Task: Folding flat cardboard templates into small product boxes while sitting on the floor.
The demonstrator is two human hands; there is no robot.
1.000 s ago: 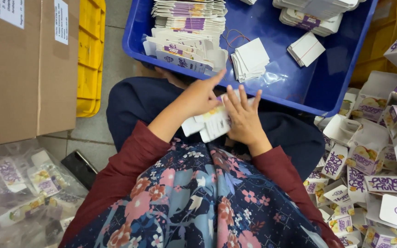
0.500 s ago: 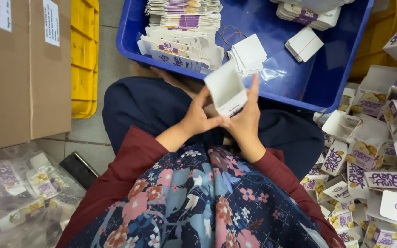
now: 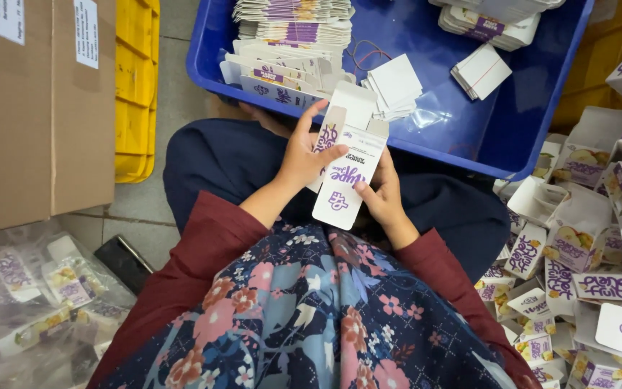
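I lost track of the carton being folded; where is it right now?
In the head view the white and purple carton is at centre, held between the left hand and right hand, above the lap and just below the blue bin.

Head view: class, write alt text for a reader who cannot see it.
Both hands, left hand and right hand, hold a white and purple carton with its top flaps open, above a lap. A blue bin of flat cartons lies ahead; folded cartons pile at right.

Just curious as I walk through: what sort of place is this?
Probably a small packing workshop where cartons are folded by hand. Both hands hold one white carton; a blue tub holds stacks of flat blanks, and a pile of folded cartons lies to the right on the floor.
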